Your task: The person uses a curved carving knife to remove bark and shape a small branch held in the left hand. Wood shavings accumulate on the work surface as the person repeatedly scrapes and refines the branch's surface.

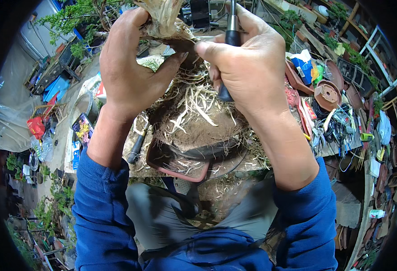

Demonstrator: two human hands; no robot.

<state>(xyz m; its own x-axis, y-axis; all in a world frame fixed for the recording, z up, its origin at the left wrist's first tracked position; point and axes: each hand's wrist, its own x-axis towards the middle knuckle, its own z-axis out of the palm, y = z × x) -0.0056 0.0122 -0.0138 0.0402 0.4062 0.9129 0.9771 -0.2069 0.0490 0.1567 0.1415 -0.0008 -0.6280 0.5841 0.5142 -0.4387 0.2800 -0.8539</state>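
My left hand [128, 67] is wrapped round a pale, stripped trunk [163, 18] at the top of the view, thumb below its shaggy, fibrous base. Gripped in my right hand [255, 67] is a carving tool [233, 39] with a black handle and a metal shaft pointing up; its tip is cut off by the frame's edge. Below both hands lies a mound of brown soil and roots [212, 133], strewn with pale wood shavings [201, 103]. The mound rests over a reddish-brown tray [194, 178]. Left of it lies a second black-handled tool [137, 147].
On the bench's right are a terracotta pot [328, 94], tangled black cables [332, 128] and a blue-and-white package [303, 67]. A phone with a lit screen [82, 127] and a bucket [86, 104] stand left. Green conifer branches [74, 20] reach in at upper left.
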